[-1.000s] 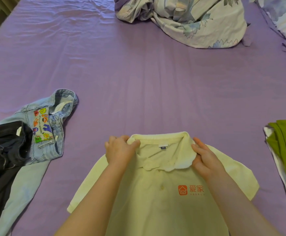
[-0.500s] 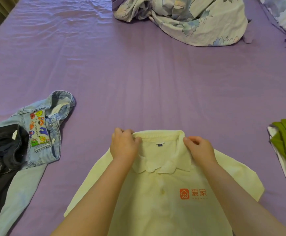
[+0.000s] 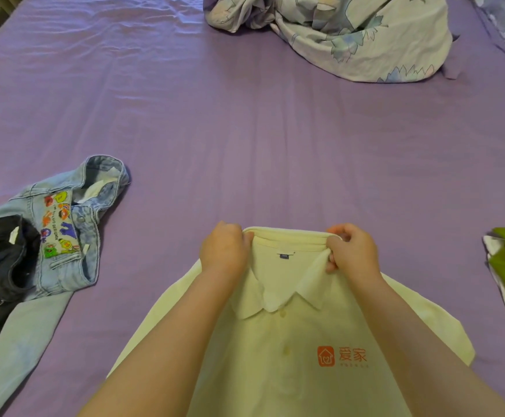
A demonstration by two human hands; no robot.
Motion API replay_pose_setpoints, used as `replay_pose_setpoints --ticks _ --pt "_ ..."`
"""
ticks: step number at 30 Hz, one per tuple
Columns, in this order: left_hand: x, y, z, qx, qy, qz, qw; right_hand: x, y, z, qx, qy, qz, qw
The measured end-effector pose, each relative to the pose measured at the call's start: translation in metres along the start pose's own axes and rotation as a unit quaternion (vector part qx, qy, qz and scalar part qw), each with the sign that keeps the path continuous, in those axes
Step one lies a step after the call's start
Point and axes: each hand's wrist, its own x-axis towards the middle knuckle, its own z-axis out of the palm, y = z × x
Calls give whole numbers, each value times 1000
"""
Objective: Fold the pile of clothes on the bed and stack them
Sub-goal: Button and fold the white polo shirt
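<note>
yellow polo (image 3: 278, 350) spread face up on the purple sheet (image 3: 245, 130), collar at the far edge. left hand (image 3: 225, 252) and right hand (image 3: 352, 251) each pinch one end of the collar, shirt body trailing toward the viewer.

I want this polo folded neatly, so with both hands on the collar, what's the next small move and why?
Probably tug the collar ends outward and lay them flat. The left hand and right hand each pinch an end of the yellow polo shirt, which lies face up on the purple sheet; the collar's back edge stands raised.
</note>
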Motion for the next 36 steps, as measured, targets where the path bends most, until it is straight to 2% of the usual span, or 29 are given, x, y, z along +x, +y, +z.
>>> replay_pose_setpoints --ticks 1,2,3,4,5,7,9,10,12,14,18,20,22,23,26,30,32,34,36 --pt "2 5 0 -88 1 -34 996 -2 -6 4 91 -12 41 995" --pt "3 9 0 -209 0 -78 975 -3 -10 7 177 -34 78 981" --pt "2 12 0 -322 -2 -118 939 -4 -10 10 232 -56 92 967" --pt "0 13 2 -395 5 -137 908 -6 -7 11 244 -71 86 963" --pt "-5 10 7 -406 21 -120 906 -9 0 11 213 -79 56 972" --pt "-21 1 14 -308 82 5 948 -26 14 8 90 -84 -63 990" --pt "-35 -11 23 -178 90 179 964 -44 32 4 -27 -78 -194 977" --pt "-40 -16 27 -111 51 236 964 -50 43 3 -93 -70 -247 962" --pt "-42 -23 32 20 -46 279 959 -55 58 5 -231 -89 -306 919" --pt "-37 -26 26 93 -113 287 947 -56 64 6 -324 -125 -308 886" --pt "-25 -26 5 153 -206 312 915 -47 49 8 -345 -85 -312 881" --pt "-25 -25 0 206 -203 316 904 -41 40 12 -416 -105 -344 836" --pt "-30 -21 2 223 -155 315 910 -38 36 14 -470 -121 -355 799" --pt "-33 -18 5 213 -119 309 919 -38 36 12 -473 -107 -351 801" --pt "-38 -8 18 178 -29 266 947 -41 40 5 -419 -50 -325 846" --pt "-52 1 40 194 12 158 968 -51 48 11 -376 -114 -317 863" --pt "-70 -1 49 173 43 112 978 -63 56 5 -345 -103 -308 880" --pt "-101 -1 59 157 56 140 976 -75 75 -15 -341 -54 -286 894" --pt "-134 0 71 150 52 230 960 -83 103 -46 -382 -27 -220 897"
